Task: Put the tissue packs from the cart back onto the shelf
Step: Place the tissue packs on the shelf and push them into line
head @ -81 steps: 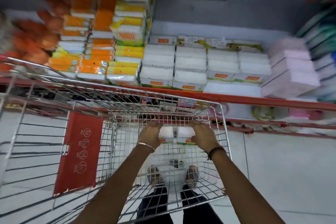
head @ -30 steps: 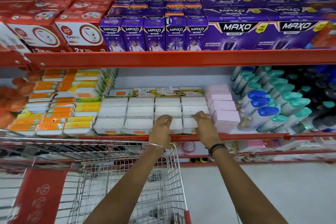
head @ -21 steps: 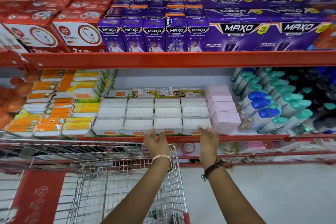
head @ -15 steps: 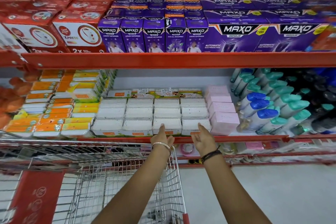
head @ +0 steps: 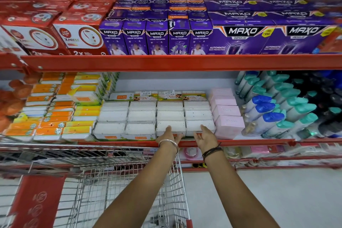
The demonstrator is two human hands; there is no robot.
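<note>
Red steel shelf (head: 240, 142) runs across the view just beyond both hands, with a wire cart (head: 129, 187) below the left forearm. On the shelf, white packs (head: 142, 116) stand in four columns, three rows showing in each, twelve counted from the front. Four pink boxes (head: 228, 126) sit in a line to the right of the right hand, and bottles (head: 273, 116) stand further right; their number cannot be told. The front packs of the two right columns lie directly ahead of the fingertips. Left hand (head: 169, 135) reaches forward, fingers straight and loose, tips touching the third column's front pack, holding nothing. Right hand (head: 205, 136) is turned palm inward, fingers spread, at the fourth column's front pack, also released. Both arms are stretched out.
</note>
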